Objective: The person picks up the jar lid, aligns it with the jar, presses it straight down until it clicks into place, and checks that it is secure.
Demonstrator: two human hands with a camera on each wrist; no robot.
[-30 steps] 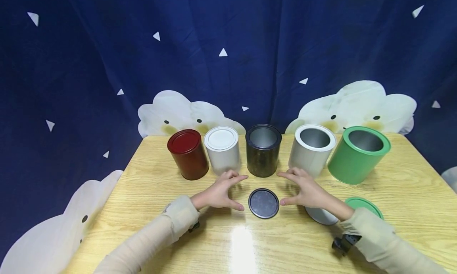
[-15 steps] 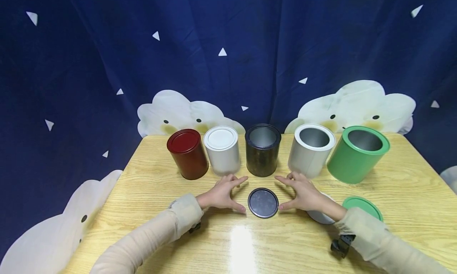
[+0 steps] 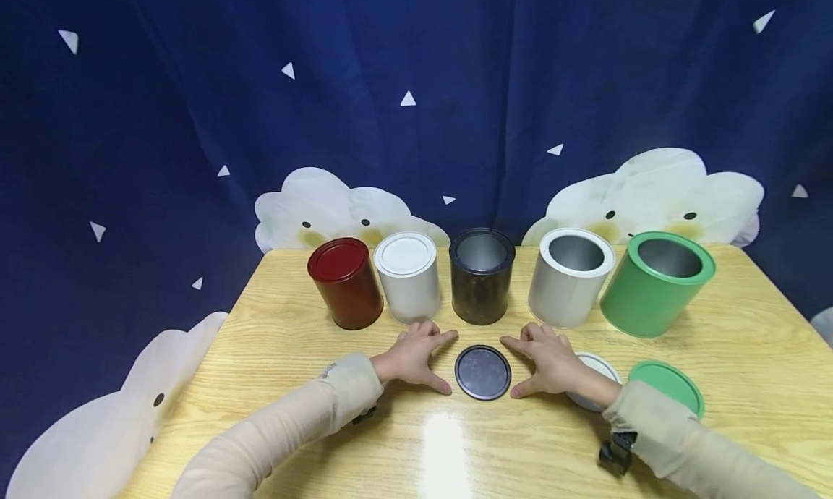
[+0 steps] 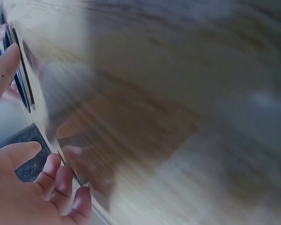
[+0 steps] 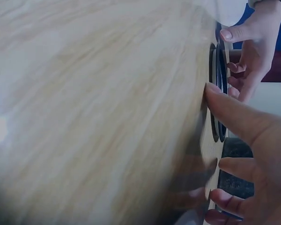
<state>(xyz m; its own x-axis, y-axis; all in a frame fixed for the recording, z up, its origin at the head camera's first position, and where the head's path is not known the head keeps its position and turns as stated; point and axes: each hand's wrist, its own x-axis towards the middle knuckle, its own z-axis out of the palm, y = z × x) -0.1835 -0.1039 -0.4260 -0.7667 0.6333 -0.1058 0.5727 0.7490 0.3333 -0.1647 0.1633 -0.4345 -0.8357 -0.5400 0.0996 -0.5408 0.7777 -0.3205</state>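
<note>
A round black lid [image 3: 483, 372] lies flat on the wooden table, between my two hands. On its left side is my left hand [image 3: 416, 356], thumb and index finger spread apart around a gap that faces the lid. My right hand [image 3: 549, 360] mirrors it on the right, its thumb tip close to the lid's rim. Neither hand grips anything. Behind the lid stands an uncovered black can [image 3: 481, 278]. In the right wrist view the black lid [image 5: 218, 93] shows edge-on, with my right thumb in front of it. The left wrist view also shows the lid [image 4: 22, 70] from the side.
A red can [image 3: 348, 286] and a white can [image 3: 410, 278], both lidded, stand left of the black one. To its right are an uncovered white can [image 3: 566, 289] and green can [image 3: 651, 289]. A white lid [image 3: 597, 369], partly under my right arm, and a green lid [image 3: 670, 387] lie in front.
Both hands have come lower and slightly nearer the black lid, the left moving right. My right hand has shifted so more of the white lid shows. The cans and lids stay in place.
</note>
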